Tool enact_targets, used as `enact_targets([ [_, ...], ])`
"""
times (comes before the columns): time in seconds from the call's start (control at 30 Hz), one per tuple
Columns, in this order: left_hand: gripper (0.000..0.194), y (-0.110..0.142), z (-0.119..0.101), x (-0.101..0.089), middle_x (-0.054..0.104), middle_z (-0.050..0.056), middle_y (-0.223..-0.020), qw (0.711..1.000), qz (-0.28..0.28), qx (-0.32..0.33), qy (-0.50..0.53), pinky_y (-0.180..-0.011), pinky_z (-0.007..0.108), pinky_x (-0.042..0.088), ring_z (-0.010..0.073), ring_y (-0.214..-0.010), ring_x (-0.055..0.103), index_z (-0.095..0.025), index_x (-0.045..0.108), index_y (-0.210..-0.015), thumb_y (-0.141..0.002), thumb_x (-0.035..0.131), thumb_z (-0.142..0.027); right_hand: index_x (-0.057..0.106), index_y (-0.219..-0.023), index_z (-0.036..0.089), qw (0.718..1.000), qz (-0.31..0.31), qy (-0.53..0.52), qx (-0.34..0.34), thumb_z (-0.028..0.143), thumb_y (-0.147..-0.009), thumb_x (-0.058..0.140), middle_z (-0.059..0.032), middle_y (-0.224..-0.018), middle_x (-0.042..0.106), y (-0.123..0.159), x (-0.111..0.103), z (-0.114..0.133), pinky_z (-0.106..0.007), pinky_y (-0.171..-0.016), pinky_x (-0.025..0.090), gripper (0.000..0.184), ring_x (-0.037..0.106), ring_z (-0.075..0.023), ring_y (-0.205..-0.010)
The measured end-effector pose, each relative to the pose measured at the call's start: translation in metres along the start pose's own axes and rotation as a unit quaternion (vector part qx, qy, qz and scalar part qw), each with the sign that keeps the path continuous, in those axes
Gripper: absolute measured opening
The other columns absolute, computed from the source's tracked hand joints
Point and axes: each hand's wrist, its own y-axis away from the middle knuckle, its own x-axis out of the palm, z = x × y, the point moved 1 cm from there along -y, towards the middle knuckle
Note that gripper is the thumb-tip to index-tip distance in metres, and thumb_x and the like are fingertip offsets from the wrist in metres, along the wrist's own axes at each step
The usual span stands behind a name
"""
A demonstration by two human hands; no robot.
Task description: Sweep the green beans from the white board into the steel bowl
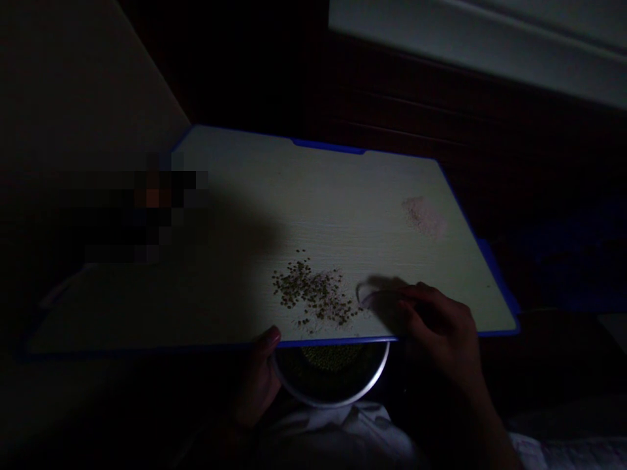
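Several dark green beans (306,287) lie scattered near the front edge of a pale folding table (304,196) with a blue rim, mixed with small whitish grains. My right hand (441,326) is closed on what looks like a clear spoon (363,295), its bowl at the right side of the pile. At the front edge, my left hand (262,375) is closed at the side of a metal bowl (350,399), its thumb over the table edge. The bowl sits partly under the table, with green beans inside. The left hand's other fingers are mostly hidden.
A small heap of pale pinkish grains (424,217) lies at the table's right side. Another person, partly blurred out, is at the left edge, casting a shadow. A white ledge (480,46) runs across the upper right. The room is very dark.
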Motion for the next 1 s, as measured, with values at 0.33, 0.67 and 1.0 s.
enact_targets([
  [0.33,0.036,-0.0063,0.0037,-0.0062,0.079,0.008,-0.115,1.000,0.010,0.022,0.002,-0.119,0.051,0.038,0.0386,-0.140,0.050,-0.021,0.080,-0.094,-0.061,0.085,-0.035,0.075,-0.098,0.028,0.998,0.048,-0.023,-0.036,0.029,-0.090,0.070,0.0005,-0.079,0.070,0.0025,-0.0032,-0.0014,-0.027,-0.060,0.050,0.009,0.066,-0.0152,-0.069],
  [0.67,0.029,-0.0068,0.0035,-0.0055,0.081,0.011,-0.104,1.000,-0.007,0.024,-0.012,-0.117,0.051,0.041,0.0404,-0.136,0.054,-0.020,0.079,-0.078,-0.055,0.088,-0.036,0.074,-0.099,0.029,0.997,0.060,-0.018,-0.052,0.026,-0.091,0.068,0.0007,-0.079,0.070,0.0013,-0.0016,-0.0008,-0.028,-0.061,0.051,0.011,0.066,-0.0155,-0.070],
  [1.0,0.032,-0.0049,0.0019,-0.0032,0.082,0.008,-0.100,0.999,-0.018,0.024,-0.020,-0.116,0.051,0.042,0.0396,-0.135,0.055,-0.022,0.074,-0.068,-0.047,0.092,-0.039,0.074,-0.102,0.028,0.991,0.077,-0.030,-0.103,0.020,-0.091,0.068,0.0008,-0.085,0.076,-0.0007,-0.0008,0.0038,-0.028,-0.064,0.055,0.015,0.070,-0.0157,-0.074],
])
